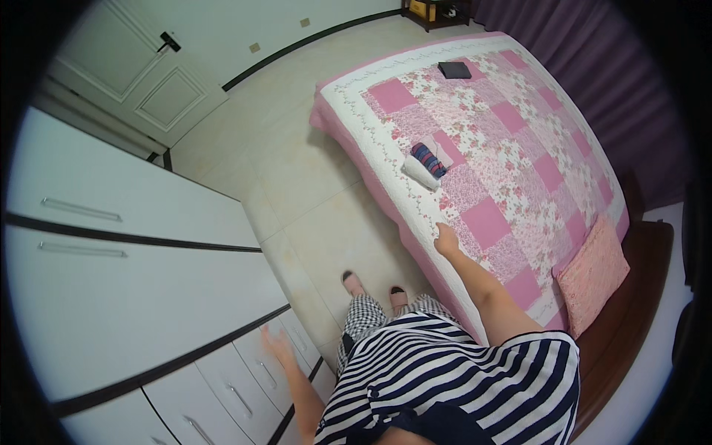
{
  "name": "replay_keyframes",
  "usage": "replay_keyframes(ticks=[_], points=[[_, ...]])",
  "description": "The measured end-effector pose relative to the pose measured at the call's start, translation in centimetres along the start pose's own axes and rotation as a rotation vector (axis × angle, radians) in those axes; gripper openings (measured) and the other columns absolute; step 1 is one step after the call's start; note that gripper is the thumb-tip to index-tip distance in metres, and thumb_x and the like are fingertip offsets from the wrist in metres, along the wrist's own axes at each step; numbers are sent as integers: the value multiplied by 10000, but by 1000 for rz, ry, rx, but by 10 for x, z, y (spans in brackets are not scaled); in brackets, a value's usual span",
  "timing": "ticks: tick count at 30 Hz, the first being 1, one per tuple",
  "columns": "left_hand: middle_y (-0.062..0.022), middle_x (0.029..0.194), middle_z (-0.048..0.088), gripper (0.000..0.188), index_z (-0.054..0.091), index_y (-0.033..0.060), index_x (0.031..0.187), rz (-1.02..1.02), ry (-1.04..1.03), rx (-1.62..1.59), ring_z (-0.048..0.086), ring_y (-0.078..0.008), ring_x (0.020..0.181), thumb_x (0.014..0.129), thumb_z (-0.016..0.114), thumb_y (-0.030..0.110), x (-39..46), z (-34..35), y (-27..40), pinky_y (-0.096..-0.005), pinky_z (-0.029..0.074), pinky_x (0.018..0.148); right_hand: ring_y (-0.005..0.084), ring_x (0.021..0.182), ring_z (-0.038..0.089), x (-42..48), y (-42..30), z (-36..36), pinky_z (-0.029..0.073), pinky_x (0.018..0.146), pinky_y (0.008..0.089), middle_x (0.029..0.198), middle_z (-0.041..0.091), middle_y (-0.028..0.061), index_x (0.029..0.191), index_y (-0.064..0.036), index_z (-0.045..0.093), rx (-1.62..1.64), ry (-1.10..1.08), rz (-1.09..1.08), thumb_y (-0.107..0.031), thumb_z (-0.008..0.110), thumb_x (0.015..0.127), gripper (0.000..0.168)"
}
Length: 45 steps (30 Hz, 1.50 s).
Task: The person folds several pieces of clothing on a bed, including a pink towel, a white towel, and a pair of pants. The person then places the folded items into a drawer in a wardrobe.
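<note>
My right hand (446, 240) is over the near edge of a bed covered with a pink and white patchwork quilt (486, 222). It holds nothing, and whether it touches the quilt is hard to tell. Beyond it on the quilt lie a rolled light-grey cloth (421, 173) and a rolled navy, red and blue striped cloth (428, 159), side by side. A pale pink piece (443, 151) is partly hidden beside the striped roll. Farther off rests a dark, flat folded item (454, 70). My left hand (277, 346), blurred and empty with fingers spread, hangs in front of white drawers (250, 367).
White cabinet doors (139, 278) with metal handles line the left side. A tiled floor strip (311, 222) runs between cabinet and bed. A pink pillow (594, 275) leans by the wooden headboard (623, 334). A white door (139, 72), purple curtain (601, 83) and dark stand (436, 21) are farther away.
</note>
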<state>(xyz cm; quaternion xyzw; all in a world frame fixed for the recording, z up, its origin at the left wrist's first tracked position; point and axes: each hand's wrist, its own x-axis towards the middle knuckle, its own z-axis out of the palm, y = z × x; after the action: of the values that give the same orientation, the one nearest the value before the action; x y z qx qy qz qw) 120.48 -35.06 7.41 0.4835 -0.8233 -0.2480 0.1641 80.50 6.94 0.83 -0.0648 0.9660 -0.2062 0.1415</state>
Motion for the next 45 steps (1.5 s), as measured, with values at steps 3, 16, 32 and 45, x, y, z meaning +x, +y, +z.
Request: replay_keyframes(ticks=[3,16,32,45], points=[[-171,1262,487,515,464,23,1256,-90,-267,-332,431,-284,1212,783,649,102,53,64,65,-396,334,1006,353,1049,522,30,-7,0,447,877,437,1122,561,188,1170,-27,517,-27,230,-52,22,539,694,479],[-91,1177,573,404,456,10,1256,-62,-1000,-765,525,-165,1081,885,558,133,156,126,332,-287,392,930,348,1063,487,174,-21,-16,420,896,413,1121,513,178,1261,-36,439,-27,348,110,-18,670,633,669],[-113,1198,553,455,376,-12,1309,-322,-1128,-790,536,-206,1083,902,529,123,145,263,447,-309,399,947,324,886,595,289,-18,-3,468,766,411,962,590,183,1061,-11,510,292,52,347,-206,661,680,454],[-158,1187,551,438,467,18,1192,-551,-1139,-1126,511,-257,1144,857,581,277,169,313,484,-404,405,972,297,1133,480,242,-35,-6,381,958,384,1199,512,167,1280,8,412,201,67,-34,-195,582,825,526]])
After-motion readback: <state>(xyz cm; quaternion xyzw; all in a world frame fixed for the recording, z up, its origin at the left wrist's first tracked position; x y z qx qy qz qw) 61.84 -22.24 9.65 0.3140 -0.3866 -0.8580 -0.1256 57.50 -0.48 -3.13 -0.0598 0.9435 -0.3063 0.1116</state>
